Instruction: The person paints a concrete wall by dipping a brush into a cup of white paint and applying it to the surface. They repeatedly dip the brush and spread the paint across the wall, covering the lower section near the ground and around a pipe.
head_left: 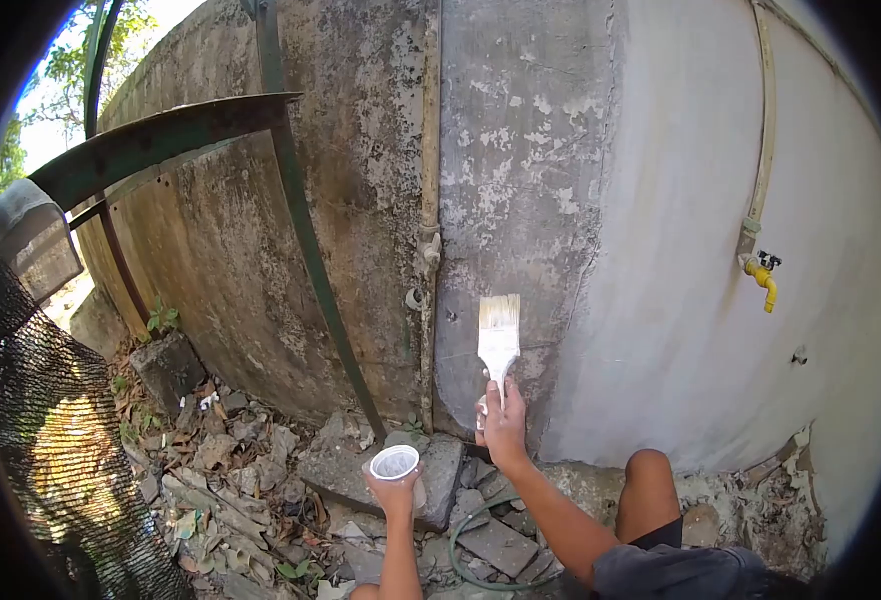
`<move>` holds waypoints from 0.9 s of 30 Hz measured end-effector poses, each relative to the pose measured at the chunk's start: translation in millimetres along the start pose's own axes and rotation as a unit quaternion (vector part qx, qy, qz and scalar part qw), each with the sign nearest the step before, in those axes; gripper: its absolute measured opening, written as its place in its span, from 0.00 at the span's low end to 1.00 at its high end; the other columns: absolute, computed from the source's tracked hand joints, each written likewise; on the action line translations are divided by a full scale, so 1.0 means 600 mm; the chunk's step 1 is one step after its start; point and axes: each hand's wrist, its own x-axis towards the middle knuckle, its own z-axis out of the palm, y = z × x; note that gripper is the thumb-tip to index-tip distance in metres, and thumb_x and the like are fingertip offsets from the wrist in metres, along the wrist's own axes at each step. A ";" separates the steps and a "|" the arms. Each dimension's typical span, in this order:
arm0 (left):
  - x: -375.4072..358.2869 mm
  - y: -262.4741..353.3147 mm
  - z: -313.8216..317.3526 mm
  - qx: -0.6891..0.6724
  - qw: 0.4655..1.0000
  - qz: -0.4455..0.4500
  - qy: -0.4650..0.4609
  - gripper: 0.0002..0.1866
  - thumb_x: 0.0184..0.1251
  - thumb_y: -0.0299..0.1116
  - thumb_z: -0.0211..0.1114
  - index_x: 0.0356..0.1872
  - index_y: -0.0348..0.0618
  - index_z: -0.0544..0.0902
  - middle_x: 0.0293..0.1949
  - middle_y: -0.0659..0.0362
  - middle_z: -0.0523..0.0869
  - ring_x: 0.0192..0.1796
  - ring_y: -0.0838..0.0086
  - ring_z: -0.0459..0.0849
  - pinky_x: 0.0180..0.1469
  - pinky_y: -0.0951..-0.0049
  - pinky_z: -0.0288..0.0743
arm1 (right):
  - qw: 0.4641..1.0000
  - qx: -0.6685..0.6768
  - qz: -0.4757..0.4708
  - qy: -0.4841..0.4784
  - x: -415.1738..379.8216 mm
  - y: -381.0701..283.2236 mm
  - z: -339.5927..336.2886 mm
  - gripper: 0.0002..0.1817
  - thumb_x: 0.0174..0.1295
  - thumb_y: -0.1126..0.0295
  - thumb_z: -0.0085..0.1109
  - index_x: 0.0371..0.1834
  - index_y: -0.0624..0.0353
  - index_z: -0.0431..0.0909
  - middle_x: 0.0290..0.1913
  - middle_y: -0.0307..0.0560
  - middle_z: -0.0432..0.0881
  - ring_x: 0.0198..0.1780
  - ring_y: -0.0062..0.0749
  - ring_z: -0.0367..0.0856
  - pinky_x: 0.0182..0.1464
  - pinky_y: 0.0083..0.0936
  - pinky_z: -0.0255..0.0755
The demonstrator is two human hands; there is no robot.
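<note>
My right hand (503,422) is closed round the handle of a paintbrush (498,340), its wide bristles pointing up in front of the weathered grey wall (530,200). Whitish paint coats the brush's ferrule and handle. Lower and to the left, my left hand (396,495) grips a small white cup (394,463), held upright with its mouth toward me. A pale coating lines the inside of the cup. Patches of old flaking paint cover the wall behind the brush, while the wall section to the right (680,280) is smooth and whitish.
A pipe (428,150) runs down the wall left of the brush. At right hangs a yellow tap (763,283). A green metal frame (310,250) leans at left above rubble and a concrete slab (430,475). Dark netting (70,430) and a green hose (457,545) lie nearby.
</note>
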 end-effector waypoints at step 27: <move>-0.002 0.044 0.002 -0.018 0.999 0.004 -0.036 0.37 0.33 0.24 0.82 0.47 0.37 0.69 0.43 0.54 0.81 0.46 0.69 0.80 0.52 0.69 0.74 | 0.936 -0.021 0.339 0.086 -0.016 0.303 -0.123 0.13 0.70 0.58 0.47 0.40 0.56 0.72 0.20 0.37 0.66 0.14 0.17 0.58 0.12 0.17 0.50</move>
